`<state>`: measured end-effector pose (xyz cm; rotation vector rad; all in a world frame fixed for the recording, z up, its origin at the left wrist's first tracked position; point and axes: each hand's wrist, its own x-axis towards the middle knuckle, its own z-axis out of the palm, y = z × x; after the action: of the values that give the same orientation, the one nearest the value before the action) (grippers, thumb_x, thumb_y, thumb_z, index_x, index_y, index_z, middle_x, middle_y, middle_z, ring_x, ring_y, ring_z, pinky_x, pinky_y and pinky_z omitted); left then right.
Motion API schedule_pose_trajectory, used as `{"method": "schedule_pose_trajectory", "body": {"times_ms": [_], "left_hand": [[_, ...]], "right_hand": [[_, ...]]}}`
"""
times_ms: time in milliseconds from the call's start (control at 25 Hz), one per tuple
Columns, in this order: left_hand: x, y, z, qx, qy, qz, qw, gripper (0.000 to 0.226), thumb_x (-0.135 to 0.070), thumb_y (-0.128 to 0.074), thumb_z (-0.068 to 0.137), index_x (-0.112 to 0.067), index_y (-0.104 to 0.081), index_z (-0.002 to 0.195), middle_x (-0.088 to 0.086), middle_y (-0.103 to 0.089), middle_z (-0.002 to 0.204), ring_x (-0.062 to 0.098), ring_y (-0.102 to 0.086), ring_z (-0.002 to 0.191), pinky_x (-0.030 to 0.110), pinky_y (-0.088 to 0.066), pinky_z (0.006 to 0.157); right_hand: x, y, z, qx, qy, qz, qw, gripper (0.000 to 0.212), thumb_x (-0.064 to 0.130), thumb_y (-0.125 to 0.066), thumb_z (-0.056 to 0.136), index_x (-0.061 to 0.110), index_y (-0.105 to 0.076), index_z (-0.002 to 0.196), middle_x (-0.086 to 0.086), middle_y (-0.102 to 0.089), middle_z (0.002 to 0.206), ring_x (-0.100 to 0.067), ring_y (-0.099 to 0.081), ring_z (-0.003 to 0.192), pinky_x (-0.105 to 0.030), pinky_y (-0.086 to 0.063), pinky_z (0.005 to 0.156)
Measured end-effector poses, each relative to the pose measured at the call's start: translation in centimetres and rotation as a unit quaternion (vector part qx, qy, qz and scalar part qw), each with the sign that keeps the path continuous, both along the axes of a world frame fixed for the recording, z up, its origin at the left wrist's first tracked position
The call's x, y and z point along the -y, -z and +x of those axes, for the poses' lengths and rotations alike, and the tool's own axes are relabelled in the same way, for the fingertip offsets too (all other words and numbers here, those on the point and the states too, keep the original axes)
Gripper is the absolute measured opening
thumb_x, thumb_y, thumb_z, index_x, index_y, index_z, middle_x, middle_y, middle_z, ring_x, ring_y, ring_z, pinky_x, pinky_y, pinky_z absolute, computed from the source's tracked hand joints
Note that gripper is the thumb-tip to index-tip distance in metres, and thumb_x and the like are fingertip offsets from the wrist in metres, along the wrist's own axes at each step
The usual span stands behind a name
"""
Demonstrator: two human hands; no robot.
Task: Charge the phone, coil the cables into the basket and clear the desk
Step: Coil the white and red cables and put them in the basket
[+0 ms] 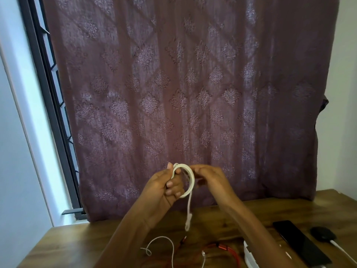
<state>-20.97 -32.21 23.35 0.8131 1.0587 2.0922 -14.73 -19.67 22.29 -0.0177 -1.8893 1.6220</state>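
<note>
My left hand [166,187] grips a coiled white cable [190,182], held up in front of the curtain above the desk. My right hand [209,177] pinches the coil's right side. The cable's free end with its plug [188,222] hangs down below the coil. On the wooden desk [77,246] lie a thin white cable [164,246] and a red cable [222,250]. A black phone [301,246] lies flat at the right. Beside it sits a black charger [323,234] with a white lead [343,253] running off the lower right.
A dark purple patterned curtain [193,93] hangs just behind the desk. A window frame [50,93] and white wall stand at the left. A white object [249,256] shows partly behind my right forearm at the bottom.
</note>
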Motion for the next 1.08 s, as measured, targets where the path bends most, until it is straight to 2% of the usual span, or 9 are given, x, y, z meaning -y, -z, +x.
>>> {"method": "schedule_pose_trajectory", "body": {"times_ms": [80,200,320,480,560,720,840,960,1080], "left_hand": [[0.1,0.4,0.0,-0.002,-0.015,-0.008,1.000,0.035,-0.026,-0.029,0.095,-0.006,-0.048,0.074,-0.008,-0.032,0.041,0.002,-0.027,0.033,0.015,-0.036,0.040],[0.1,0.8,0.4,-0.027,-0.027,-0.027,0.999,0.038,-0.026,-0.027,0.097,-0.007,-0.048,0.072,-0.008,-0.033,0.041,0.002,-0.028,0.035,0.015,-0.037,0.043],[-0.1,0.9,0.3,-0.034,-0.050,-0.043,0.997,0.040,-0.025,-0.028,0.097,-0.007,-0.051,0.070,-0.007,-0.033,0.041,0.003,-0.029,0.035,0.016,-0.040,0.042],[-0.1,1.6,-0.6,-0.044,-0.101,-0.095,0.989,0.038,-0.026,-0.032,0.097,-0.008,-0.050,0.070,-0.007,-0.034,0.041,0.004,-0.034,0.036,0.019,-0.041,0.046],[-0.1,1.7,-0.8,-0.066,-0.133,-0.122,0.981,0.036,-0.026,-0.033,0.097,-0.009,-0.050,0.070,-0.008,-0.035,0.041,0.004,-0.035,0.036,0.021,-0.039,0.050],[-0.4,1.5,-0.3,-0.114,-0.180,-0.141,0.967,0.037,-0.025,-0.034,0.097,-0.012,-0.049,0.066,-0.009,-0.037,0.038,0.001,-0.034,0.035,0.021,-0.038,0.049],[-0.9,1.6,0.2,-0.136,-0.208,-0.125,0.961,0.038,-0.024,-0.034,0.098,-0.012,-0.049,0.065,-0.009,-0.041,0.035,0.002,-0.039,0.036,0.020,-0.039,0.050],[-1.4,2.2,0.5,-0.140,-0.238,-0.107,0.955,0.037,-0.024,-0.034,0.098,-0.012,-0.052,0.068,-0.009,-0.050,0.038,0.002,-0.046,0.040,0.013,-0.041,0.044],[-1.9,2.7,0.6,-0.131,-0.256,-0.088,0.954,0.035,-0.023,-0.034,0.098,-0.008,-0.054,0.074,-0.007,-0.053,0.044,0.000,-0.048,0.038,0.012,-0.042,0.042]], "right_hand": [[0.6,0.4,0.2,0.020,-0.018,-0.004,1.000,0.021,0.022,-0.059,0.087,0.008,-0.073,0.081,-0.010,-0.071,0.070,-0.011,-0.064,0.070,-0.022,-0.050,0.067],[1.1,1.0,0.5,0.034,0.013,0.030,0.999,0.011,0.010,-0.064,0.084,0.017,-0.071,0.089,0.004,-0.071,0.069,-0.004,-0.067,0.069,-0.018,-0.050,0.065],[1.6,1.0,0.5,0.040,0.015,-0.054,0.998,0.019,0.002,-0.065,0.081,0.017,-0.064,0.093,0.004,-0.070,0.068,-0.007,-0.066,0.064,-0.022,-0.051,0.063],[2.0,1.2,0.7,0.053,0.019,-0.163,0.985,0.036,-0.008,-0.065,0.075,0.011,-0.058,0.105,-0.004,-0.067,0.087,-0.017,-0.065,0.078,-0.027,-0.053,0.067],[2.1,1.1,0.9,0.052,-0.026,-0.207,0.977,0.036,-0.012,-0.061,0.076,0.011,-0.058,0.104,-0.009,-0.067,0.091,-0.022,-0.066,0.081,-0.037,-0.053,0.078],[1.7,1.0,1.1,0.009,-0.162,-0.312,0.936,0.042,-0.019,-0.051,0.075,0.007,-0.055,0.108,-0.015,-0.065,0.096,-0.024,-0.067,0.079,-0.033,-0.058,0.069],[1.3,1.1,1.1,-0.027,-0.229,-0.372,0.899,0.053,-0.015,-0.052,0.064,0.006,-0.052,0.113,-0.020,-0.063,0.102,-0.027,-0.066,0.083,-0.034,-0.058,0.070],[1.2,1.6,1.0,-0.029,-0.191,-0.334,0.922,0.052,-0.016,-0.059,0.064,0.008,-0.054,0.110,-0.017,-0.063,0.107,-0.023,-0.068,0.083,-0.030,-0.059,0.070],[1.3,1.9,1.0,-0.024,-0.095,-0.232,0.968,0.034,-0.018,-0.062,0.071,0.010,-0.058,0.089,-0.010,-0.063,0.109,-0.020,-0.067,0.082,-0.027,-0.057,0.069]]}}
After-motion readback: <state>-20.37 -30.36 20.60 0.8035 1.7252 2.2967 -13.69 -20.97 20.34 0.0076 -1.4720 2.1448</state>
